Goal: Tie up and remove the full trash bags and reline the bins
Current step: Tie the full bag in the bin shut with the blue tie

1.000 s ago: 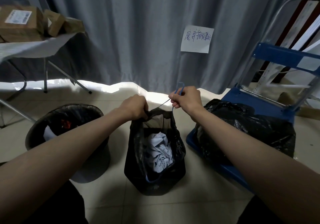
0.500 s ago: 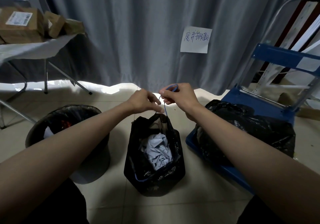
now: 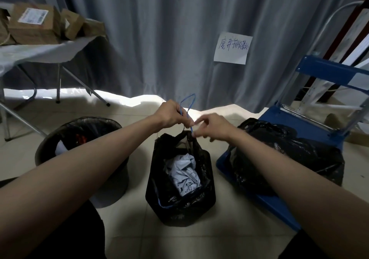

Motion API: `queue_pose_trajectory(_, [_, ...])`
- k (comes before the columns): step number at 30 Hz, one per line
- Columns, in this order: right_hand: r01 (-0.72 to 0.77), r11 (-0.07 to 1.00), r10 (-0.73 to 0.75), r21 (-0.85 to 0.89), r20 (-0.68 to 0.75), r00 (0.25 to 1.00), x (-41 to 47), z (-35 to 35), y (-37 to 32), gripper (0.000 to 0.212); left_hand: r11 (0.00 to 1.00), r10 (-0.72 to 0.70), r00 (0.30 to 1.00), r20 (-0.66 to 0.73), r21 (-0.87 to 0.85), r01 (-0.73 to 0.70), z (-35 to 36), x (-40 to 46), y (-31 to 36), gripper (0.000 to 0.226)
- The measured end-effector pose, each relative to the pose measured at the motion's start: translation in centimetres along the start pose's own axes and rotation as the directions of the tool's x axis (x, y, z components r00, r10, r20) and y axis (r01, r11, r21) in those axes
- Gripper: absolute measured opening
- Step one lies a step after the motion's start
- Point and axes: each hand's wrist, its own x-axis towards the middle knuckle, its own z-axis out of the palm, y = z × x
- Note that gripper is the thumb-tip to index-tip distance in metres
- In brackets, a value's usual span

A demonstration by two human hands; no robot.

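Your left hand is closed around the blue drawstring just above the mouth of the bag, fingers curled tight, with a loop of the string standing up past your knuckles. Your right hand is just to the right of it, thumb and forefinger pinching the lower end of the same string where it meets the gathered plastic; the other fingers are loosely curled. The two hands are nearly touching over the top of the bag.

The bag stands on the tiled floor in the middle, between your forearms. Its neck is drawn up into a peak under your hands, but the side facing you still gapes, and crumpled white paper shows inside. A bit of blue string also shows along the lower left of the bag.

To the left, near your left forearm, is a round bin lined in black, with some rubbish in it. To the right, a second black bag lies on a blue cart, close to your right forearm.

Far behind hangs a grey curtain with a handwritten paper sign fixed to it. At far left a folding table carries cardboard boxes.
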Motion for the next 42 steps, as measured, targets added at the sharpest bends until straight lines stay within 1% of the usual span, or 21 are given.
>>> queue_pose_trajectory(1, [-0.016,0.993,0.018,-0.117,0.014,1.0,0.2,0.8,0.4,0.035,1.0,-0.005,1.0,-0.001,-0.004,0.005,0.0,0.1,-0.2,0.013])
queue_pose_trajectory(3, [-0.027,0.96,0.028,-0.28,0.001,1.0,0.4,2.3,1.1,0.021,1.0,-0.005,1.0,-0.008,-0.002,0.005,0.0,0.2,-0.3,0.012])
queue_pose_trajectory(6, [-0.043,0.904,0.037,-0.426,-0.024,0.999,0.5,3.6,2.1,0.03,1.0,-0.025,0.998,-0.052,0.013,0.026,-0.1,0.5,-0.4,0.014])
queue_pose_trajectory(8, [-0.073,0.884,0.077,-0.461,-0.011,0.997,0.2,3.8,3.0,0.025,0.998,-0.041,0.996,-0.084,0.035,0.044,-0.4,0.4,-0.7,0.011])
queue_pose_trajectory(11, [-0.105,0.882,0.113,-0.46,-0.009,0.994,-0.4,3.2,3.5,0.018,0.992,-0.08,0.994,-0.072,0.093,0.086,-0.7,-0.1,-1.1,0.01])
queue_pose_trajectory(14, [-0.081,0.91,0.067,-0.407,-0.049,0.997,-1.3,2.5,2.7,0.035,0.968,-0.16,0.986,-0.042,0.191,0.165,-1.6,-1.1,-0.6,0.026])
queue_pose_trajectory(16, [-0.042,0.892,0.014,-0.449,-0.066,0.998,-2.1,2.5,2.0,0.033,0.938,-0.239,0.971,-0.011,0.257,0.234,-2.5,-2.0,-0.3,0.038])
queue_pose_trajectory(18, [0.03,0.866,-0.049,-0.499,-0.024,0.999,-3.0,3.0,1.2,0.014,0.895,-0.317,0.947,0.059,0.348,0.278,-3.0,-2.9,-0.4,0.042])
queue_pose_trajectory(19, [0.07,0.86,-0.077,-0.506,0.006,0.997,-3.6,3.4,0.8,0.008,0.872,-0.354,0.93,0.1,0.395,0.29,-3.0,-3.4,-0.6,0.042])
queue_pose_trajectory(20, [0.115,0.861,-0.105,-0.496,0.049,0.993,-4.3,3.9,0.5,0.008,0.85,-0.387,0.912,0.139,0.437,0.294,-2.9,-4.0,-0.8,0.042])
queue_pose_trajectory(22, [0.222,0.874,-0.145,-0.432,0.204,0.968,-5.8,4.9,-0.3,0.01,0.812,-0.433,0.879,0.198,0.508,0.286,-2.5,-5.0,-1.2,0.038])
queue_pose_trajectory(23, [0.277,0.869,-0.158,-0.41,0.301,0.94,-6.5,5.5,-0.6,0.004,0.797,-0.444,0.871,0.21,0.538,0.276,-2.3,-5.4,-1.3,0.034])
queue_pose_trajectory(24, [0.324,0.852,-0.164,-0.412,0.377,0.912,-7.0,6.2,-0.8,0.005,0.786,-0.444,0.87,0.216,0.559,0.262,-2.1,-5.8,-1.5,0.03])
queue_pose_trajectory(25, [0.352,0.828,-0.156,-0.436,0.424,0.892,-7.4,6.9,-0.8,0.014,0.784,-0.431,0.875,0.222,0.572,0.241,-2.0,-6.1,-1.5,0.027])
queue_pose_trajectory(27, [0.388,0.77,-0.14,-0.506,0.46,0.877,-7.9,8.1,-0.5,0.024,0.816,-0.361,0.894,0.263,0.553,0.167,-1.7,-6.6,-1.7,0.021])
queue_pose_trajectory(29, [0.426,0.715,-0.141,-0.554,0.482,0.864,-8.1,9.0,0.1,0.022,0.868,-0.27,0.904,0.333,0.491,0.078,-1.3,-7.1,-1.6,0.016])
queue_pose_trajectory(31, [0.438,0.691,-0.149,-0.575,0.479,0.865,-8.2,9.1,0.6,0.015,0.882,-0.211,0.897,0.387,0.471,0.004,-0.6,-7.8,-1.3,0.016])
queue_pose_trajectory(34, [0.411,0.71,-0.18,-0.572,0.417,0.891,-8.0,8.0,1.0,0.015,0.867,-0.189,0.877,0.441,0.495,-0.063,0.8,-8.9,-0.9,0.023])
queue_pose_trajectory(36, [0.36,0.753,-0.161,-0.55,0.376,0.912,-7.5,7.1,1.1,0.004,0.837,-0.194,0.872,0.45,0.539,-0.092,1.6,-9.7,-1.0,0.03])
queue_pose_trajectory(38, [0.327,0.775,-0.148,-0.541,0.347,0.926,-6.9,6.4,1.2,0.007,0.802,-0.19,0.876,0.444,0.585,-0.123,2.6,-10.2,-1.3,0.033])
queue_pose_trajectory(42, [0.285,0.792,-0.114,-0.541,0.327,0.938,-6.5,5.7,1.7,0.006,0.772,-0.101,0.923,0.371,0.615,-0.162,4.0,-10.6,-1.5,0.02])
